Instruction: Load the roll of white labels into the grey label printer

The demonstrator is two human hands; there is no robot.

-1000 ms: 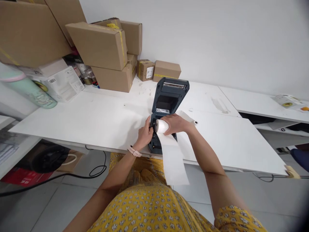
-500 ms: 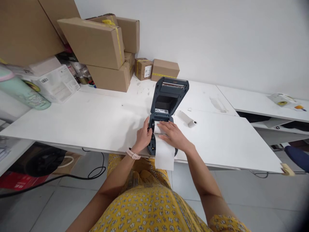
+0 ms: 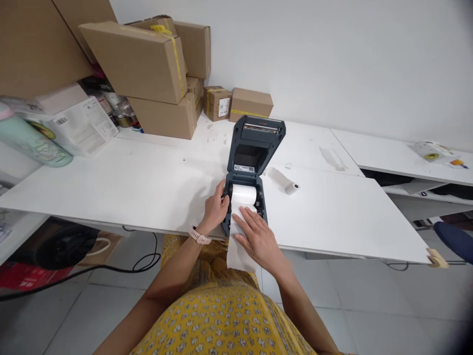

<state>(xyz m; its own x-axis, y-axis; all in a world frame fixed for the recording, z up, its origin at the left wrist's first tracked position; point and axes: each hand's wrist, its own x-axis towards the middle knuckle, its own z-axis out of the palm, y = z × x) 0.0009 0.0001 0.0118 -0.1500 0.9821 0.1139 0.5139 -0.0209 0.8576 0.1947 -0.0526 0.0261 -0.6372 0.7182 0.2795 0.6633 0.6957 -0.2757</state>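
Note:
A dark blue label printer (image 3: 254, 148) stands open on the white table (image 3: 148, 182), lid tilted back. A white paper roll (image 3: 244, 194) sits in its bay. The roll's loose paper strip (image 3: 236, 251) runs toward me and hangs over the table's front edge. My right hand (image 3: 256, 236) lies flat on that strip with fingers stretched out, just in front of the roll. My left hand (image 3: 214, 209) curls around the printer's left side, fingers pressed on the casing. A pink watch is on my left wrist.
Stacked cardboard boxes (image 3: 148, 69) crowd the table's back left, beside a white carton (image 3: 74, 123) and a mint bottle (image 3: 29, 143). A small empty roll core (image 3: 286, 181) lies right of the printer. Another tape roll (image 3: 430, 150) sits on the far right desk. Cables run along the floor.
The roll, held above the printer by my right hand a second ago, now sits in the bay. My right hand has slid toward me along the paper strip.

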